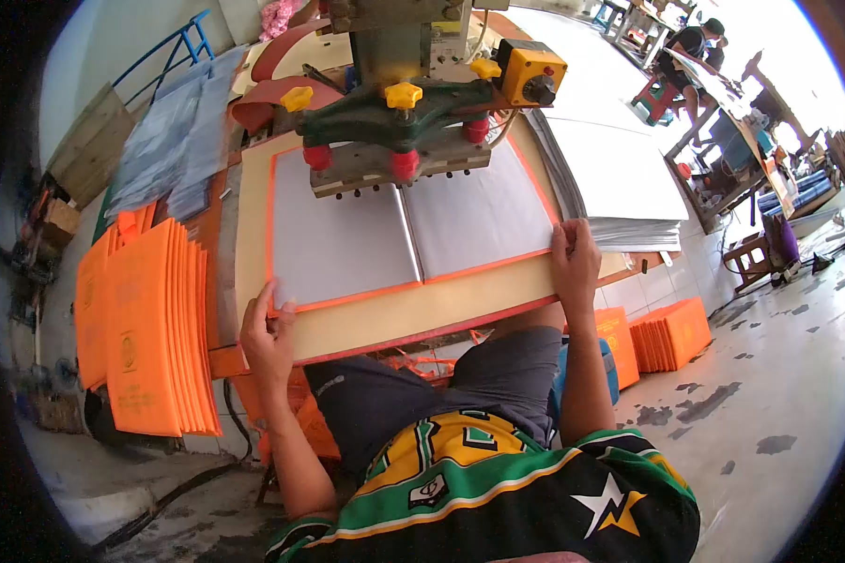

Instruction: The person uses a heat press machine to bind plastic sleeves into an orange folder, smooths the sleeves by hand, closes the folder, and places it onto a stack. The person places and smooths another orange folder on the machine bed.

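Observation:
An orange-edged folder (338, 244) lies spread flat on a cream board (376, 324), its inner faces whitish and a metallic strip along the fold. At its near left corner, my left hand (268, 336) pinches the orange edge between thumb and fingers. My right hand (576, 261) grips the near right corner, fingers curled together. Over the folder's far part hangs a press head (399, 155) with a metal bar, red feet and yellow knobs; it hides part of the far edge.
Orange folders (155, 328) hang stacked at the left, and more orange folders (671, 336) stand on the floor at right. A pile of white sheets (620, 178) sits right of the board. Clear plastic sheets (174, 131) lie at far left. A person (690, 56) sits at a distant table.

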A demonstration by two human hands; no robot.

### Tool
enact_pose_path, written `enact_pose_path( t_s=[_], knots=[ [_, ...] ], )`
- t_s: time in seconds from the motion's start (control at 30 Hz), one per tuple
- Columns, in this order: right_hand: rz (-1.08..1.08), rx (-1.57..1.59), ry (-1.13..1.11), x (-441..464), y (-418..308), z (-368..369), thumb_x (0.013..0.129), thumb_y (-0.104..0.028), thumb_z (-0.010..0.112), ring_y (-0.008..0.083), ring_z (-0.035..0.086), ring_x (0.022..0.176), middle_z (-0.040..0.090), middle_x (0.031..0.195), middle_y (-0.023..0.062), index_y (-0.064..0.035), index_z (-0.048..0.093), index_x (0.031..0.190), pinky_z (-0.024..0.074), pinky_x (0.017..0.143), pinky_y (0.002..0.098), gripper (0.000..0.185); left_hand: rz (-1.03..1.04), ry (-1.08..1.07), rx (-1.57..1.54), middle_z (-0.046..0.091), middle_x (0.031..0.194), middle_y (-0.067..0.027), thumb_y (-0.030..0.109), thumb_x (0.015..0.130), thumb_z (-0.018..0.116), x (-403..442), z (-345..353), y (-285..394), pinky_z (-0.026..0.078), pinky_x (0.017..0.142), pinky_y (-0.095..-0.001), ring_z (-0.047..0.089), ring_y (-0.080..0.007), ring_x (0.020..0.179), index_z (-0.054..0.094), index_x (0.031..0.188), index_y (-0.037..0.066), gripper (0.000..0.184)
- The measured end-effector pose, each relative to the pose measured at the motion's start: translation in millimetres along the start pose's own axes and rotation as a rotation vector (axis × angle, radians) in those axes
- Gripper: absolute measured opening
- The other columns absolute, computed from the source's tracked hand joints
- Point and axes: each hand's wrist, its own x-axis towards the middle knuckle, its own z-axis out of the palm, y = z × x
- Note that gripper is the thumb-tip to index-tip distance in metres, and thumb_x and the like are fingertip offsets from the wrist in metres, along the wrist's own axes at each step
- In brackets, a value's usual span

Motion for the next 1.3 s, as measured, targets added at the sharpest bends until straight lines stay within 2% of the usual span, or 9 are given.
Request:
enact_pose_path(
  t_s=[0.2, 0.3, 0.4, 0.47, 0.6, 0.8, 0.87, 1.03, 1.3],
  knots=[
    [0.062, 0.027, -0.031, -1, -4, -1, 0.107, -0.020, 0.064, 0.0421, 0.069, 0.083, 0.069, 0.091, 0.0211, -0.0008, 0.062, 0.103, 0.0525, 0.075, 0.0507, 0.020, -0.128, 0.081, -0.139, 0.067, 0.105, -0.0026, 0.033, 0.107, 0.072, -4, 1, -4, 0.047, 0.065, -0.0288, 0.051, -0.0112, 0.078, 0.060, 0.157, 0.010, 0.056],
    [0.103, 0.015, -0.055, 0, -6, -3, 0.106, -0.020, 0.064, 0.0433, 0.069, 0.084, 0.069, 0.091, 0.0217, -0.0010, 0.062, 0.103, 0.0525, 0.075, 0.0513, 0.020, -0.061, -0.100, 0.030, 0.068, 0.105, -0.0027, 0.032, 0.108, 0.070, -1, -3, -2, 0.048, 0.067, -0.0290, 0.052, -0.0111, 0.079, 0.058, 0.159, 0.011, 0.056],
    [0.088, 0.035, -0.051, -1, -4, -1, 0.106, -0.020, 0.065, 0.0435, 0.069, 0.085, 0.069, 0.091, 0.0219, -0.0013, 0.061, 0.104, 0.0526, 0.076, 0.0512, 0.019, -0.107, 0.102, -0.113, 0.065, 0.098, -0.0042, 0.033, 0.109, 0.070, 0, 3, 7, 0.048, 0.068, -0.0293, 0.053, -0.0128, 0.078, 0.063, 0.154, 0.011, 0.051],
    [0.094, 0.030, -0.042, -1, -3, 0, 0.106, -0.019, 0.065, 0.0433, 0.069, 0.085, 0.069, 0.091, 0.0218, -0.0012, 0.061, 0.104, 0.0526, 0.076, 0.0513, 0.018, 0.075, 0.070, 0.019, 0.065, 0.098, -0.0064, 0.032, 0.109, 0.069, 2, 5, -12, 0.050, 0.070, -0.0326, 0.057, -0.0165, 0.080, 0.065, 0.153, 0.010, 0.049],
    [0.092, 0.048, -0.042, -1, -6, -3, 0.105, -0.017, 0.066, 0.0431, 0.069, 0.085, 0.069, 0.090, 0.0215, -0.0009, 0.061, 0.103, 0.0528, 0.076, 0.0512, 0.017, -0.036, -0.076, 0.025, 0.065, 0.096, -0.0072, 0.031, 0.109, 0.069, -3, -2, -8, 0.051, 0.072, -0.0369, 0.060, -0.0197, 0.083, 0.064, 0.153, 0.008, 0.050],
    [0.081, 0.033, -0.034, 0, -9, -3, 0.105, -0.015, 0.065, 0.0437, 0.069, 0.083, 0.069, 0.090, 0.0215, -0.0007, 0.061, 0.101, 0.0530, 0.075, 0.0515, 0.016, 0.090, 0.203, -0.029, 0.061, 0.095, -0.0075, 0.033, 0.107, 0.071, 2, 6, 0, 0.051, 0.071, -0.0365, 0.060, -0.0203, 0.086, 0.067, 0.150, 0.007, 0.050],
    [0.072, 0.039, -0.022, 0, -10, -4, 0.105, -0.016, 0.065, 0.0440, 0.069, 0.083, 0.069, 0.089, 0.0218, -0.0008, 0.061, 0.101, 0.0529, 0.074, 0.0516, 0.016, 0.005, -0.104, 0.075, 0.062, 0.098, -0.0071, 0.034, 0.107, 0.071, -2, -4, -20, 0.051, 0.071, -0.0360, 0.059, -0.0205, 0.087, 0.060, 0.156, 0.009, 0.057],
    [0.076, 0.012, -0.023, 0, -12, -4, 0.104, -0.016, 0.065, 0.0448, 0.069, 0.080, 0.067, 0.086, 0.0232, -0.0006, 0.062, 0.101, 0.0527, 0.073, 0.0515, 0.016, -0.048, 0.075, -0.011, 0.061, 0.093, -0.0049, 0.037, 0.108, 0.071, -2, 3, 11, 0.050, 0.067, -0.0336, 0.058, -0.0162, 0.082, 0.055, 0.160, 0.007, 0.063],
    [0.088, 0.017, -0.065, 2, -19, -8, 0.107, -0.016, 0.062, 0.0425, 0.071, 0.083, 0.071, 0.090, 0.0217, 0.0008, 0.063, 0.102, 0.0543, 0.075, 0.0493, 0.018, -0.008, -0.044, 0.030, 0.062, 0.095, -0.0058, 0.034, 0.106, 0.073, -3, -2, -3, 0.048, 0.063, -0.0302, 0.054, -0.0138, 0.077, 0.056, 0.160, 0.009, 0.062]
  ],
)
